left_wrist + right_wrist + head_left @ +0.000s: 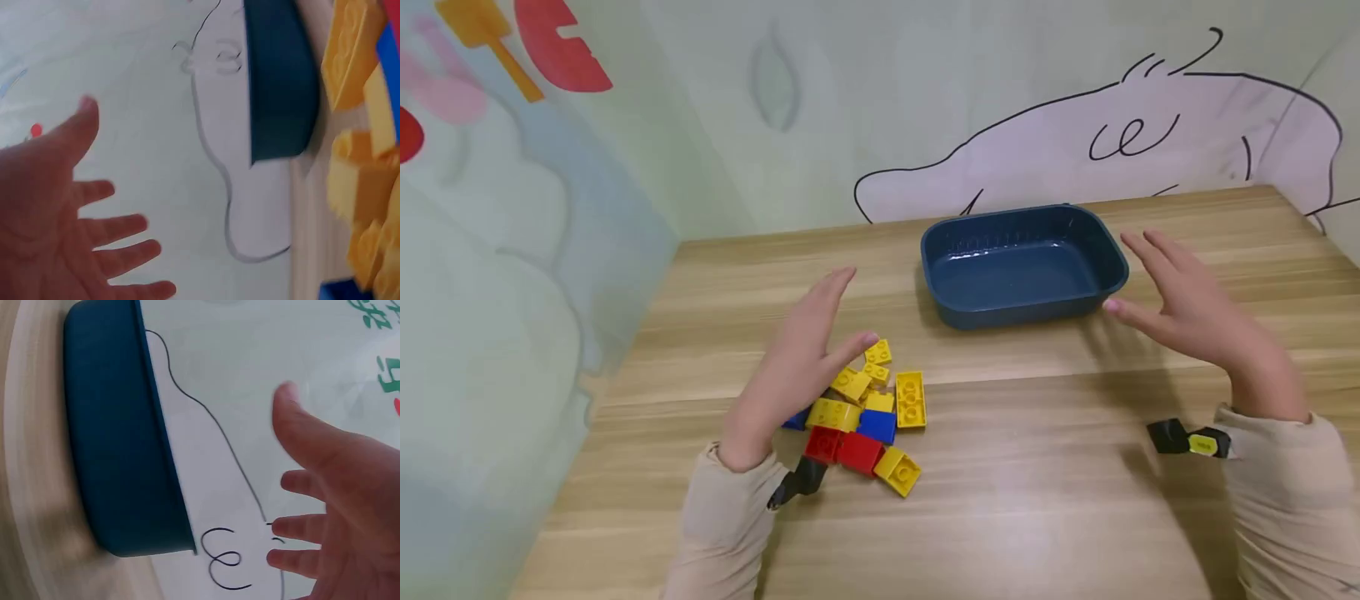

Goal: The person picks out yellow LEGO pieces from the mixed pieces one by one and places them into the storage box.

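In the head view a heap of yellow, red and blue toy bricks [861,452] lies on the table, left of centre. My left hand [793,358] hovers over the heap's left side, fingers extended and thumb apart, holding nothing; it hides some of the bricks. Further back stands a dark blue basin [1015,312] with no bricks in it. My right hand [1195,312] is held in the air by the basin's right end, fingers spread and holding nothing. Both wrist views show the palms bare, the left hand [56,212] and the right hand [350,500] alike.
The wooden table [1015,517] meets a wall [715,108] painted with cartoon figures at its back and left. A black strap piece [1168,436] sticks out from the right cuff, and another [805,479] from the left cuff.
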Available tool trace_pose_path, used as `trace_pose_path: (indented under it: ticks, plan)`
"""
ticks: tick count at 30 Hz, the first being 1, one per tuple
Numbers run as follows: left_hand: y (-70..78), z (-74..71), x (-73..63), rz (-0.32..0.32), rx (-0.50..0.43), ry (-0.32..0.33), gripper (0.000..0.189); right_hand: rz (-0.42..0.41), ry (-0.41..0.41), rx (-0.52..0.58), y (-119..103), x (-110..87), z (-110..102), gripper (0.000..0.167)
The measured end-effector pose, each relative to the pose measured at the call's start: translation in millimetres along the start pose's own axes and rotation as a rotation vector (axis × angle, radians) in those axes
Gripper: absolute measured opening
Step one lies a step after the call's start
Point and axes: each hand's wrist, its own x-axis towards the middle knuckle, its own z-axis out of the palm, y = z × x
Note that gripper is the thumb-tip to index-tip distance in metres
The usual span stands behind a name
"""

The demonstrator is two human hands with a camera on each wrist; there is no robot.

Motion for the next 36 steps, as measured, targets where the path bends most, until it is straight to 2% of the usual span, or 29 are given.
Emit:
trace_pose_path:
  ticks: [4, 9, 12, 16, 19, 22, 26, 30, 36]
  plan:
    - [6.9, 11.5, 13.0, -0.081, -0.274, 0.022, 0.066, 0.059, 0.081, 0.157, 1, 8.2, 6, 0.068]
    - [10.7, 24.6, 39.8, -0.302, -0.619, -0.038, 0.06, 0.284, 0.203, 0.354, 4, 20.8, 12, 0.063]
    - [11.9, 33.7, 57.3, -0.43, -0.796, -0.079, 0.057, 0.398, 0.229, 0.458, 8, 30.6, 17, 0.063]
    - [15.2, 49.2, 80.6, -0.557, -0.959, -0.094, 0.055, 0.481, 0.221, 0.544, 14, 43.5, 24, 0.063]
    - [17.7, 61.6, 95.1, -0.603, -1.014, -0.071, 0.056, 0.531, 0.217, 0.576, 19, 50.9, 30, 0.062]
    - [19.6, 72.1, 105.2, -0.613, -1.049, -0.04, 0.056, 0.571, 0.224, 0.591, 22, 56.0, 35, 0.059]
    - [22.4, 81.9, 113.5, -0.616, -1.112, -0.03, 0.054, 0.608, 0.239, 0.597, 26, 60.4, 41, 0.055]
    - [24.6, 86.2, 118.1, -0.611, -1.161, -0.043, 0.052, 0.606, 0.249, 0.572, 29, 63.0, 44, 0.05]
    - [25.8, 86.4, 121.3, -0.615, -1.17, -0.04, 0.058, 0.562, 0.265, 0.461, 31, 63.3, 46, 0.044]
